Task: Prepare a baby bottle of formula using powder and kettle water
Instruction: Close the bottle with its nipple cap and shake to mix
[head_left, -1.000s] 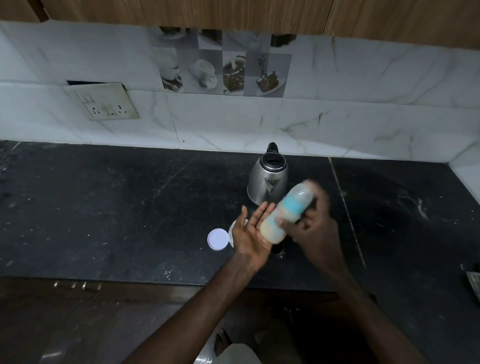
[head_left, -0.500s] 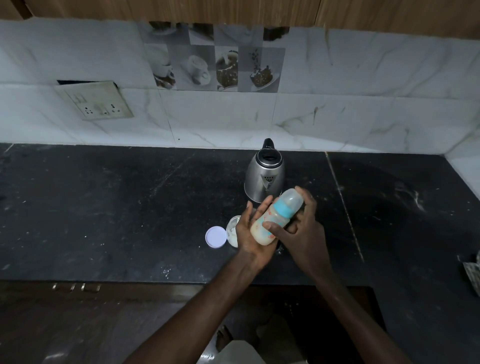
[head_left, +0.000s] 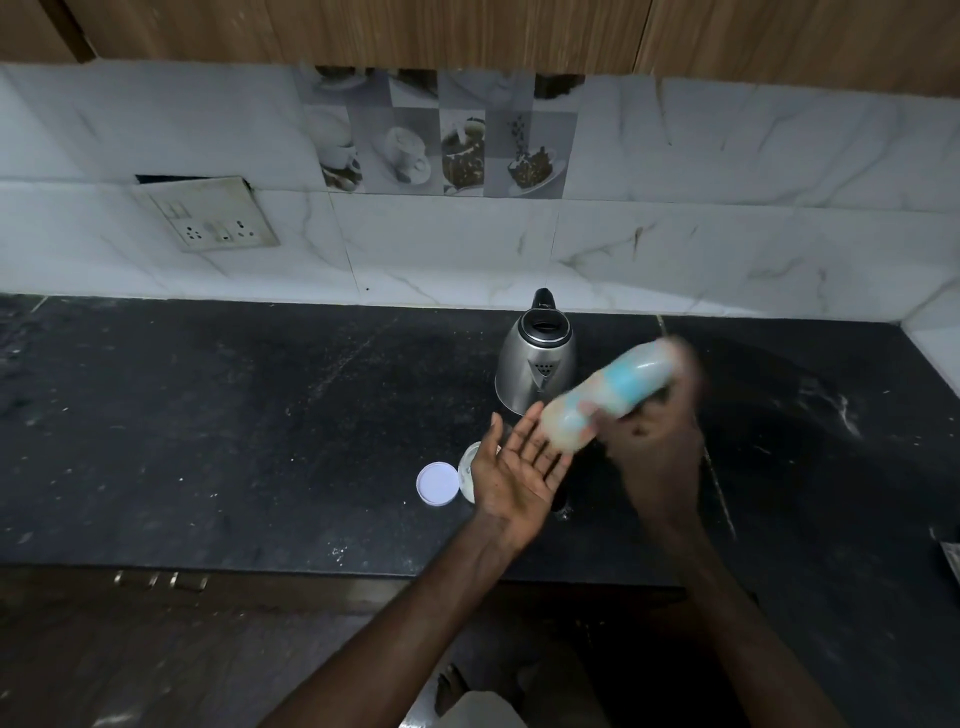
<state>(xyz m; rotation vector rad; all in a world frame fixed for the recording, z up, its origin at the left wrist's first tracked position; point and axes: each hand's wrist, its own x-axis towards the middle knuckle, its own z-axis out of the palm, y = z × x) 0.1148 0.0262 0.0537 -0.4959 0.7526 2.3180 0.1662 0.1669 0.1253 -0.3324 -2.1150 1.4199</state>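
From the head view, the right hand (head_left: 660, 431) is clamped round a blurred, tilted bottle (head_left: 602, 397) of milky liquid, just near of the kettle (head_left: 537, 364), its base by the flat, spread left hand (head_left: 519, 467), so this looks like mixing; next, probably checking for lumps.

One head-worn wide-angle view looks forward and down, close over the counter (head_left: 208, 441) toward the tiled wall (head_left: 727, 208).

kettle (head_left: 537, 364) behind bottle (head_left: 597, 402), lid (head_left: 438, 483) left
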